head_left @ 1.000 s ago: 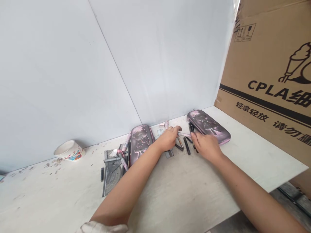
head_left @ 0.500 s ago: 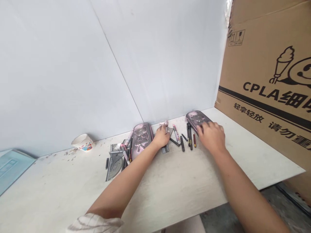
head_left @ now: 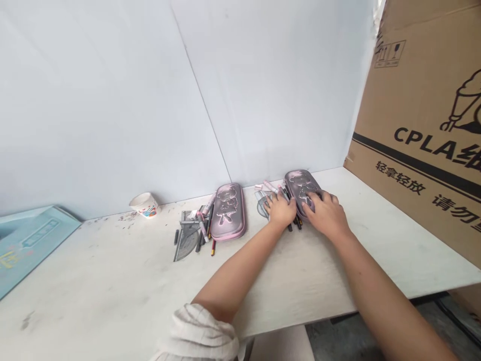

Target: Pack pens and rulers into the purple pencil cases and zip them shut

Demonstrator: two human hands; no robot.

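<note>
Along the far edge of the counter (head_left: pixel 112 281), what do we have?

— We see the right hand (head_left: pixel 325 214) spread wide over a pink pencil case (head_left: pixel 302 184), apparently pressing it steady.

And the left hand (head_left: pixel 280 210)?

— It's down on loose pens (head_left: pixel 295 221), beside a protractor (head_left: pixel 262 208). We can't tell whether it holds one. A second pencil case (head_left: pixel 227 211) lies further left.

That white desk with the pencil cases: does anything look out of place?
Yes. A paper cup by the wall looks tipped over, with dark specks strewn on the desk beside it. Pens also lie loose beside a pencil case.
</note>
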